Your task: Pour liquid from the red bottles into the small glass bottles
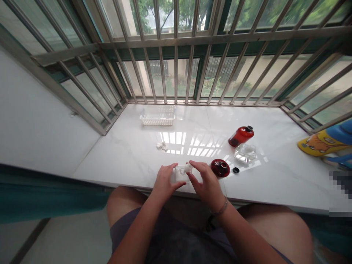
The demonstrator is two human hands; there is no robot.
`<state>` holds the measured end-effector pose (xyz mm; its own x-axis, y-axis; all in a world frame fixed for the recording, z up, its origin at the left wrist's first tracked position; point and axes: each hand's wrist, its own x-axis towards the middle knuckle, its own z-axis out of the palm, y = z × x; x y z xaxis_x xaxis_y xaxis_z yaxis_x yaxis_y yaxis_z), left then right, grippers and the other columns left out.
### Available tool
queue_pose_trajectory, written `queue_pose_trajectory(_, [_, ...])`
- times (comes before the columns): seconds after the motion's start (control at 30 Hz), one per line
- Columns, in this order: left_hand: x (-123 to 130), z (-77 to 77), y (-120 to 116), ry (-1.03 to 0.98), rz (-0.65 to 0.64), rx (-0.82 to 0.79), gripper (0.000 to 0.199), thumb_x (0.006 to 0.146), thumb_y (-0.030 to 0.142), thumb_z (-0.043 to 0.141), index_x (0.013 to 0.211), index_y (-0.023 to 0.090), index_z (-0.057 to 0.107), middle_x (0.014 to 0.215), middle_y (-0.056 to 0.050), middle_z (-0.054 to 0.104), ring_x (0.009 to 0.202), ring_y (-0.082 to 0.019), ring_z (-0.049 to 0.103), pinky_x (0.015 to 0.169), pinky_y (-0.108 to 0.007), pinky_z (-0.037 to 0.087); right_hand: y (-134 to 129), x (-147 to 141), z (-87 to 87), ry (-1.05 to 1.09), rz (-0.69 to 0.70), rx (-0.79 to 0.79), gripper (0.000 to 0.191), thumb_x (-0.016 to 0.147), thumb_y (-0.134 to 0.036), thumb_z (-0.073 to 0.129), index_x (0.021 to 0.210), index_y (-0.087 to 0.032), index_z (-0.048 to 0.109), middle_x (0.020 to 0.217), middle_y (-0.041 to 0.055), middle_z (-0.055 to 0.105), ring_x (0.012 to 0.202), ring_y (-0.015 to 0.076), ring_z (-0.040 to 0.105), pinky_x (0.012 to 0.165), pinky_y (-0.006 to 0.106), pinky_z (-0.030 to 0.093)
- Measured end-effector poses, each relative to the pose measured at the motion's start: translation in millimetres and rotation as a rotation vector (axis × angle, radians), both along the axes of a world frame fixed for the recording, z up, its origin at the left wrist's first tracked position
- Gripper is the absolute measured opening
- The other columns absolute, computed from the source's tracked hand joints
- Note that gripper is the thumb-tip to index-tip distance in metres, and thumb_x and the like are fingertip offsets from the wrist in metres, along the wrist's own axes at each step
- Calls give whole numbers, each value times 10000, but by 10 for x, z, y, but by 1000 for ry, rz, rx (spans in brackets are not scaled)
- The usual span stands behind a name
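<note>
Fingers of my left hand (165,180) were curved partly open, gripping the small clear box (179,177) by its left side, between fingers and thumb. Those of my right hand (208,184) were nearly closed, pinching a white wad (188,168) at the box's right part. One round red bottle (216,166) sat just right of that hand.

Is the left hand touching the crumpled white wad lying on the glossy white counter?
Apart. The head view shows a strip of counter between the left hand and wad.
</note>
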<state>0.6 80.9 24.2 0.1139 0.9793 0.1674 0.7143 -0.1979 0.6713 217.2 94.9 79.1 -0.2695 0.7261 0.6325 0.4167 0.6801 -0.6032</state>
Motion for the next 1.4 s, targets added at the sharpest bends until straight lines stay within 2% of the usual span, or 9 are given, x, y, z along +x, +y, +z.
queue_pose_trajectory(0.13, [-24, 49, -39, 43, -38, 22, 1041, 719, 424, 1018, 1578, 288, 447, 1536, -160, 626, 1416, -418, 591, 1275, -742, 323, -51, -6, -11, 144, -97, -44, 540, 1020, -158, 703, 1496, -312, 499, 1338, 106, 738, 1210, 280, 737, 1014, 513, 625])
queue_pose_trajectory(0.23, [-37, 247, -70, 15, -32, 84, 1241, 690, 472, 1033, 1670, 298, 293, 1638, -194, 512, 1510, -437, 499, 1278, -726, 350, -89, -40, 18, 251, -172, -151, 502, 1012, -218, 731, 1436, -282, 471, 1327, 121, 746, 1179, 273, 769, 976, 480, 645])
queue_pose_trajectory(0.3, [-27, 456, -76, 13, -9, 181, 1105, 793, 456, 971, 1666, 315, 308, 1651, -178, 498, 1537, -408, 476, 1297, -686, 351, -112, -82, 30, 311, -219, -236, 489, 989, -282, 769, 1368, -271, 460, 1248, 116, 775, 1086, 265, 796, 926, 454, 653])
queue_pose_trajectory(0.47, [36, 993, -15, 194, -111, 326, 506, 994, 333, 765, 1474, 349, 605, 1630, -90, 547, 1572, -360, 439, 1357, -681, 218, -167, -233, -24, 435, -229, -431, 520, 951, -400, 810, 1297, -265, 446, 1100, 84, 798, 913, 238, 802, 875, 424, 651])
queue_pose_trajectory(0.6, [37, 1170, 71, 326, -233, 338, 343, 1012, 257, 721, 1341, 350, 708, 1609, -57, 576, 1575, -351, 432, 1358, -724, 160, -177, -331, -64, 572, -214, -587, 573, 941, -472, 816, 1314, -258, 438, 978, 35, 763, 816, 214, 779, 771, 369, 650])
queue_pose_trajectory(0.83, [70, 1083, 69, 340, -248, 326, 360, 988, 151, 694, 1300, 328, 716, 1504, -72, 667, 1511, -346, 520, 1347, -741, 202, -204, -397, -45, 593, -147, -676, 570, 949, -533, 785, 1303, -261, 430, 929, 11, 749, 779, 211, 774, 706, 339, 655])
queue_pose_trajectory(0.97, [-23, 975, 175, 304, -197, 357, 325, 1014, 164, 649, 1308, 298, 688, 1436, -85, 699, 1435, -311, 586, 1350, -684, 243, -284, -351, -23, 438, -132, -599, 652, 1012, -457, 703, 1506, -232, 341, 1179, 130, 770, 943, 240, 788, 774, 379, 685])
queue_pose_trajectory(1.17, [-540, 711, 840, 244, -10, 342, 247, 963, 259, 759, 1209, 279, 755, 1496, -128, 603, 1431, -337, 548, 1246, -596, 432, -544, -153, -33, 259, -106, -457, 640, 1038, -297, 620, 1592, -269, 302, 1390, 175, 706, 964, 231, 771, 792, 404, 697])
queue_pose_trajectory(1.4, [-802, 350, 1536, 390, -23, 163, 246, 893, 221, 806, 1129, 290, 808, 1603, -127, 523, 1509, -395, 458, 1263, -663, 349, -704, -43, -65, 164, -97, -443, 574, 1034, -250, 586, 1555, -296, 351, 1328, 126, 712, 858, 186, 757, 775, 373, 695])
